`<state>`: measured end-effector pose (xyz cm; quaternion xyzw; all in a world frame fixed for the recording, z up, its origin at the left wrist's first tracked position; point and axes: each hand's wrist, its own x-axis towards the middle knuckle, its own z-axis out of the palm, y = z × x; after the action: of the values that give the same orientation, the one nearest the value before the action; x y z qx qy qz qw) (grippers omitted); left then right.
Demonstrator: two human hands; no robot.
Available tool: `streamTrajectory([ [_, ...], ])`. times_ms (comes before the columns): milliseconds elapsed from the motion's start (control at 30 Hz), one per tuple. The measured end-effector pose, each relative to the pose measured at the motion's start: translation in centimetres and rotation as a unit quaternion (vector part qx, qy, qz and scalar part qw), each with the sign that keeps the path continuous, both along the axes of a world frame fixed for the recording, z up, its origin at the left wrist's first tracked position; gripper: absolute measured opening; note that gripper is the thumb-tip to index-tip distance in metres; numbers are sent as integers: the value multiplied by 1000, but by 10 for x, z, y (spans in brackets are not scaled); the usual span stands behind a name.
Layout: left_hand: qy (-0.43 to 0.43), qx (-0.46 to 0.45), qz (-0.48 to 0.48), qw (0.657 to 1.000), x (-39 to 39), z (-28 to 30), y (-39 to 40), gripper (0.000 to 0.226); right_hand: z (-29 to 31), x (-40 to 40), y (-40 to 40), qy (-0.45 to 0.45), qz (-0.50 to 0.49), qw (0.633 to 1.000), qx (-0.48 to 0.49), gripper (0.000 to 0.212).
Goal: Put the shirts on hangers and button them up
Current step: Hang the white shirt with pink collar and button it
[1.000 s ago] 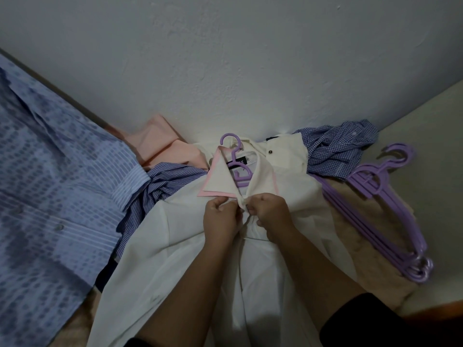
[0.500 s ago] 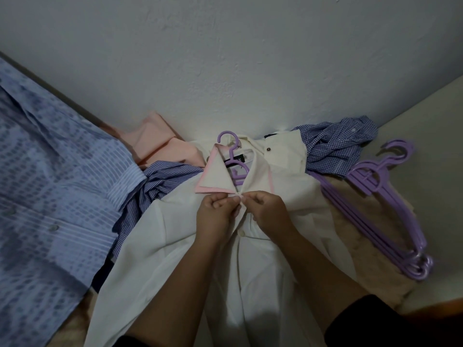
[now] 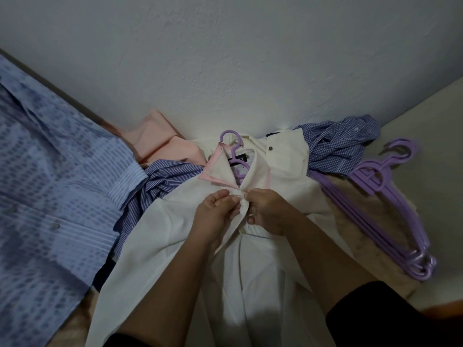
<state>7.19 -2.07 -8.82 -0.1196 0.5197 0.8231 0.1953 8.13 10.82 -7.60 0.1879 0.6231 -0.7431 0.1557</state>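
Note:
A white shirt with a pink-lined collar lies face up in the middle, on a purple hanger whose hook sticks out above the collar. My left hand pinches the left front edge just below the collar. My right hand pinches the right front edge against it, at the top of the placket. A small button shows between my fingertips. Below my hands the shirt front hangs open.
A stack of purple hangers lies at the right. A blue checked shirt, a striped blue shirt, a pink shirt and a second white shirt lie by the wall. A light blue patterned shirt covers the left.
Both hands have shifted slightly up toward the collar, staying together on the shirt's front edges. The camera view has drifted a little.

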Motion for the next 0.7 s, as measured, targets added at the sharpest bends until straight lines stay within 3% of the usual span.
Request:
streamTrajectory([
  [67,16,-21,-11,1000,-1,0,-2,20,1,0,2,-1,9,1000,10,18],
  [167,60,-93,-8,994,-2,-2,-5,22,2,3,0,25,8,993,114,18],
  [300,108,-110,4,988,6,-3,-2,21,-3,7,-7,136,-36,964,226,29],
  [333,116,-122,13,986,7,-4,-1,22,-7,8,-9,185,-56,943,269,29],
  [400,134,-173,18,976,8,-7,0,24,-17,9,-15,298,-95,867,387,28],
  [433,139,-192,16,971,8,-8,0,24,-23,9,-18,332,-104,827,442,29],
  [500,137,-198,12,970,8,-6,1,23,-27,11,-22,351,-122,787,492,32],
  [600,100,-168,18,980,7,-2,2,21,-24,13,-24,369,-146,774,494,30],
  [700,11,-28,12,999,4,4,2,24,-16,15,-24,364,-162,814,422,18],
])
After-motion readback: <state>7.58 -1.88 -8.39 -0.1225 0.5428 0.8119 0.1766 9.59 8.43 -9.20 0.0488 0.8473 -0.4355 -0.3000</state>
